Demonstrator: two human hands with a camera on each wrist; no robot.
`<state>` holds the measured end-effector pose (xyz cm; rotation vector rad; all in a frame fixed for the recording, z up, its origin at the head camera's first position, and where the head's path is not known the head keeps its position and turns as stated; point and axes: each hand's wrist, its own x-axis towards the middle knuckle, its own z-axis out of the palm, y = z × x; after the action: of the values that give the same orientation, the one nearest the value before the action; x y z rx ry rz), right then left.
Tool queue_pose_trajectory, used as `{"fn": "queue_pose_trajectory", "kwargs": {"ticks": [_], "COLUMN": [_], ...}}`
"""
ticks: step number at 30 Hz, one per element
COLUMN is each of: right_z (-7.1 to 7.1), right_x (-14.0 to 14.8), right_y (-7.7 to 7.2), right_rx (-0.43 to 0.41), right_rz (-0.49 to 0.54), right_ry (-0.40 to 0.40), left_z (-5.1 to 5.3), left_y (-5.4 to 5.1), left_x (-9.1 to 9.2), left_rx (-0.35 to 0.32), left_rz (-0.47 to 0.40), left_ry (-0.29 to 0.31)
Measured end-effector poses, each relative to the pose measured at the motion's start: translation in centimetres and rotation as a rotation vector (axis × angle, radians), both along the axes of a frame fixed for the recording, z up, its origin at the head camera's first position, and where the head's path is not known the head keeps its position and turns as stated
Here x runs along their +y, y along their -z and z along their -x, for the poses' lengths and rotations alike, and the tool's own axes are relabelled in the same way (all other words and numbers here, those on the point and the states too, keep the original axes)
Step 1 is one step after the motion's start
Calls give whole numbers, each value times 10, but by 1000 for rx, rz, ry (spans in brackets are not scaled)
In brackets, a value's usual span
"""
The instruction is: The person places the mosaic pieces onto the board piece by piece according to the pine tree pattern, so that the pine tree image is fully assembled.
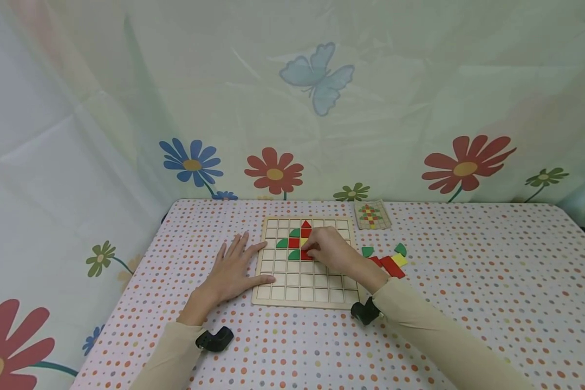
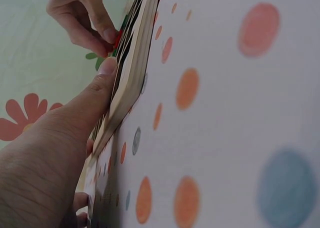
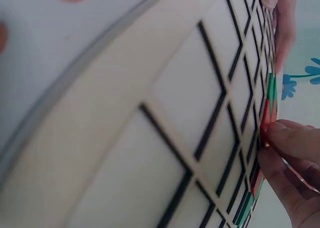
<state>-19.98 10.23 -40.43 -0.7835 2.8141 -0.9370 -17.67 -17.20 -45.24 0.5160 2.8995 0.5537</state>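
A wooden grid board [image 1: 292, 293] lies on the table with red, green and yellow tiles set in its upper middle. My left hand [image 1: 230, 275] rests along the board's left edge with fingers spread; in the left wrist view its thumb [image 2: 95, 90] lies on the rim. Over the middle of the board, my right hand [image 1: 332, 252] has curled fingers and pinches a red tile [image 3: 265, 125] at the grid. Those fingers partly cover the tile and some neighbours. Left of them are green quarter-round tiles [image 1: 283, 243] and a red square tile [image 1: 294, 243]; a red triangle tile [image 1: 306, 223] tops the pattern.
Loose red tiles [image 1: 392, 267], a yellow tile [image 1: 400, 260] and green quarter-round tiles [image 1: 368, 251] lie right of the board, partly behind the right forearm. A pattern card [image 1: 372, 215] sits beyond them. A flowered curtain [image 1: 370, 135] hangs behind the dotted table [image 1: 478, 281].
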Motion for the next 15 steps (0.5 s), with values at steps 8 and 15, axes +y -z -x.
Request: {"fn": "queue_pose_trajectory", "kwargs": {"ticks": [8,15], "right_z": [-8,-30], "right_x": [26,80], "right_y": [-1,-10], "right_rx": [19,7], "right_rz": [89,46], "right_ry": [-13,62], "left_z": [0,0], "left_y": [1,0], "left_x": [1,0], "left_rx": [4,10], "left_rz": [-4,-5], "left_ry": [3,10]}}
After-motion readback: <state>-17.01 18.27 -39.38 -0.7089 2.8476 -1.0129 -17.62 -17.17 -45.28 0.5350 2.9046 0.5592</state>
